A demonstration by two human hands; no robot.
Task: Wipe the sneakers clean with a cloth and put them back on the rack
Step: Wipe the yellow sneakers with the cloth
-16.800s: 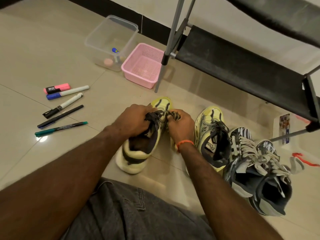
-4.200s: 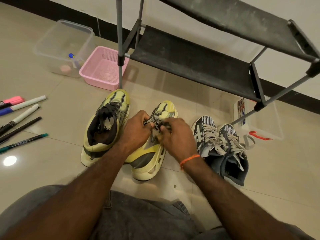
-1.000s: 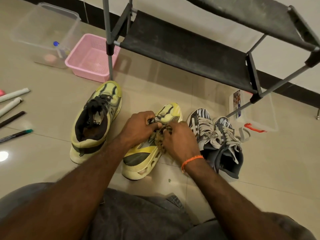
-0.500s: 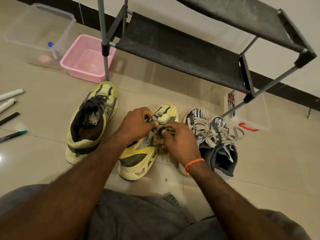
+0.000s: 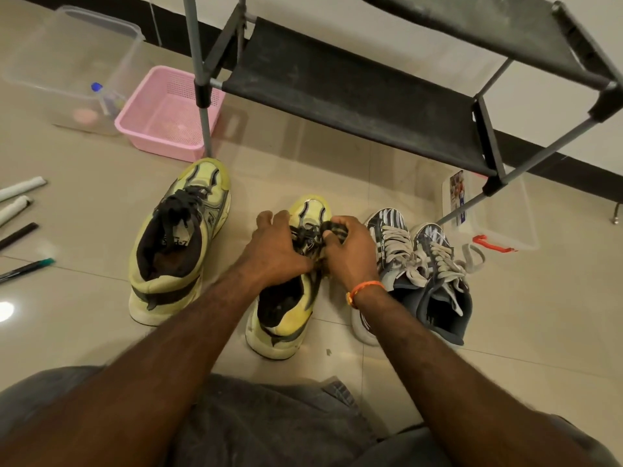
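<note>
- Pens lie loose on the floor at 9 o'clock, white ones above, a black one and a green-capped one below.
- A clear tub sits at 10 o'clock; a small blue-capped bottle and a pinkish round thing show through its wall.
- A pink basket stands touching the tub's right side, just behind the rack's front left leg.
- The first yellow sneaker stands upright on the floor at 9 o'clock of the hands, toe pointing to 12, black laces loose, apart from its mate.
- The left hand rests on the second yellow sneaker at frame centre, palm down over the tongue; its fingers are spread and partly curled over the laces, not closed on anything clearly.
- The right hand, orange band at the wrist, has its fingers closed on a dark, striped bunch at the laces; whether this is cloth or lace I cannot tell.
- A grey pair with pale laces stands at 3 o'clock of the hands, the two shoes touching, the nearer one just beside the right wrist.
- The rack runs from 12 to 2 o'clock, its lower black shelf bare.
- A clear box with a red latch sits under the rack's right end.
</note>
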